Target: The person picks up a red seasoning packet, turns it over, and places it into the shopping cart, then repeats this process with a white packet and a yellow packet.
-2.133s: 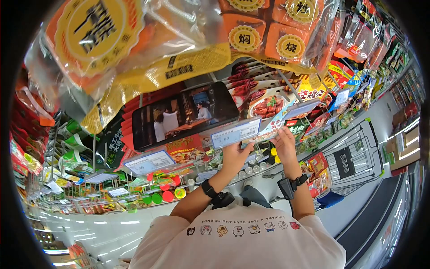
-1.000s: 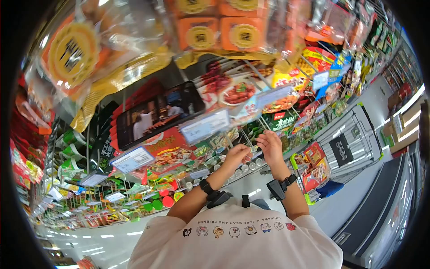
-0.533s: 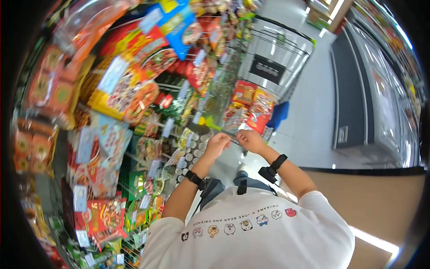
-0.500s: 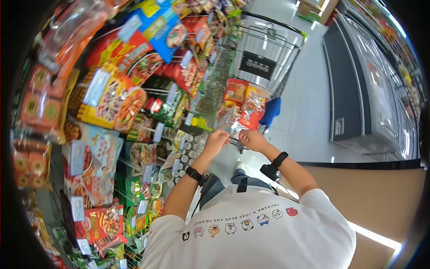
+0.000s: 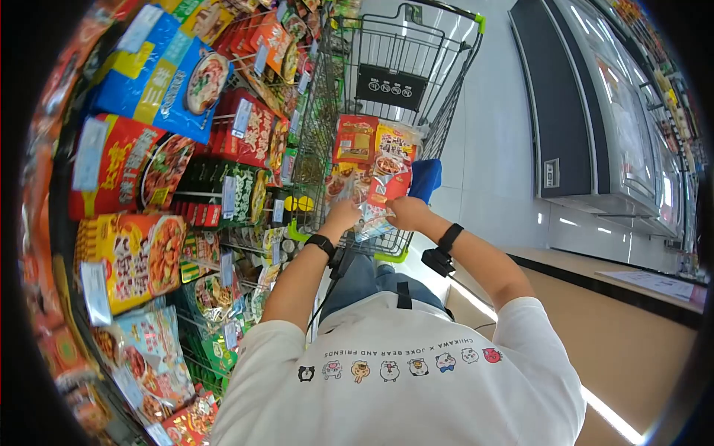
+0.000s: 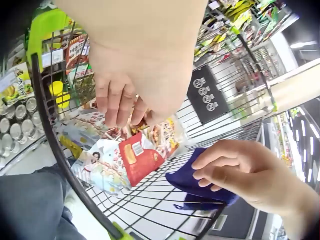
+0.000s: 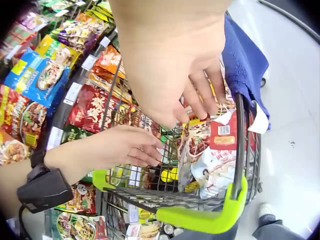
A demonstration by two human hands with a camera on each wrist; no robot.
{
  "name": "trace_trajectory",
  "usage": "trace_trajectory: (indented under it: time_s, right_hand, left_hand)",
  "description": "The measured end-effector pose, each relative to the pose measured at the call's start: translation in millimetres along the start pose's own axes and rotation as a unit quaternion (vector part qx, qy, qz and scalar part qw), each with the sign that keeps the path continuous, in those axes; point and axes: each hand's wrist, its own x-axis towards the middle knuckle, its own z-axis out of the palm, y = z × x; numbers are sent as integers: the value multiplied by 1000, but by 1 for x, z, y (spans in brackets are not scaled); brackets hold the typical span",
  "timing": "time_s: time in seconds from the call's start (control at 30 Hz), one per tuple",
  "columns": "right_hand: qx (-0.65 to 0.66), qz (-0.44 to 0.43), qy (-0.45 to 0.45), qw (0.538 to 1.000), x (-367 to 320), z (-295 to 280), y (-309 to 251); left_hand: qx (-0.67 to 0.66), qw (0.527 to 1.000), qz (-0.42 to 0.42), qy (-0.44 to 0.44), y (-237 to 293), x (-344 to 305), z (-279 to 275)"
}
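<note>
My left hand (image 5: pixel 342 216) hangs over the near end of a shopping cart (image 5: pixel 402 256), its fingers relaxed and pointing down. Across from it is my right hand (image 5: pixel 407 213), loosely bent, with nothing held in it. Below and between the hands, a white and light-blue food packet (image 6: pixel 102 165) lies in the cart. A red packet (image 6: pixel 137 157) with a barcode overlaps it, and yellow and red packets (image 5: pixel 394 141) lie farther in. A dark blue cloth (image 7: pixel 242 57) hangs over the cart's right side, close to my right hand in the left wrist view.
Racks of hanging food packets (image 5: pixel 160 74) with price tags run along the left, close to the cart. Grey chest freezers (image 5: pixel 554 97) stand to the right across the floor (image 5: pixel 476 126). A beige counter (image 5: pixel 595 312) with a dark edge is at the lower right.
The view has swung right from the shelf to the cart. Both hands have left the shelf and come over the cart. The white and light-blue packet now shows inside it beneath them.
</note>
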Motion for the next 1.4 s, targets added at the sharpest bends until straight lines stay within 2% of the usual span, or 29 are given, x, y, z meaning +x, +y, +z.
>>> trace_trajectory:
  time_s: [0.03, 0.13, 0.17, 0.27, 0.3, 0.4, 0.43, 0.53, 0.57, 0.67, 0.7, 0.73, 0.8, 0.83, 0.87, 0.93, 0.97, 1.03, 1.13, 1.17, 1.27, 1.33, 1.37, 1.4]
  right_hand:
    - [22, 25, -16, 999, 14, 4, 4]
    - [67, 123, -82, 987, 66, 41, 29]
    - [79, 157, -108, 978, 83, 60, 39]
    - [153, 285, -92, 942, 111, 108, 56]
    - [177, 315, -127, 924, 115, 103, 50]
    - [209, 371, -138, 894, 134, 138, 51]
    - [223, 393, -151, 879, 140, 159, 57]
    - [234, 347, -157, 895, 151, 238, 93]
    - [191, 283, -188, 921, 149, 240, 100]
    - [257, 510, -139, 809, 150, 221, 91]
    - [203, 420, -166, 869, 151, 240, 103]
    - [197, 384, -172, 885, 150, 243, 110]
    - [186, 307, -184, 915, 146, 248, 118]
    - [209, 340, -166, 902, 147, 249, 118]
    - [233, 373, -147, 886, 149, 249, 114]
    - [278, 439, -108, 848, 148, 259, 117]
    - [294, 434, -119, 843, 149, 263, 118]
    - [295, 411, -129, 853, 149, 270, 121]
    - [297, 384, -139, 863, 146, 280, 128]
    - [299, 375, -142, 866, 145, 281, 127]
    - [322, 490, -114, 802, 148, 259, 110]
    - [142, 316, -170, 922, 138, 317, 148]
    - [108, 279, -107, 948, 133, 336, 158]
    - [99, 258, -133, 952, 137, 302, 146]
  left_hand:
    - [30, 996, 57, 54, -31, 20, 25]
    - [131, 988, 26, -76, -72, 45, 66]
    - [-3, 981, -80, -176, -45, 35, 45]
    - [-69, 922, -213, -317, -37, 35, 58]
    - [-95, 927, -176, -317, -44, 34, 67]
    - [-35, 923, -167, -344, -54, 43, 91]
    - [-52, 923, -170, -342, -53, 43, 89]
    - [-87, 929, -184, -309, -68, 42, 109]
    - [-94, 932, -190, -293, -80, 40, 124]
    - [-126, 929, -227, -264, -90, 44, 147]
    - [-143, 918, -256, -267, -83, 47, 142]
    - [-160, 906, -285, -268, -75, 50, 135]
    - [-245, 893, -290, -243, -76, 51, 135]
    - [-265, 888, -297, -232, -83, 51, 145]
    - [-241, 890, -312, -227, -109, 54, 189]
    - [-224, 882, -350, -221, -109, 55, 191]
    - [-232, 871, -373, -220, -110, 55, 191]
    - [-237, 862, -408, -185, -99, 53, 180]
    - [-255, 849, -446, -120, -54, 50, 110]
    - [-237, 865, -430, -104, -55, 49, 110]
    - [-213, 896, -385, -66, -56, 45, 108]
    - [-240, 901, -358, -54, -46, 43, 87]
    - [-185, 921, -339, -55, -57, 46, 100]
    - [-215, 927, -302, -52, -49, 46, 95]
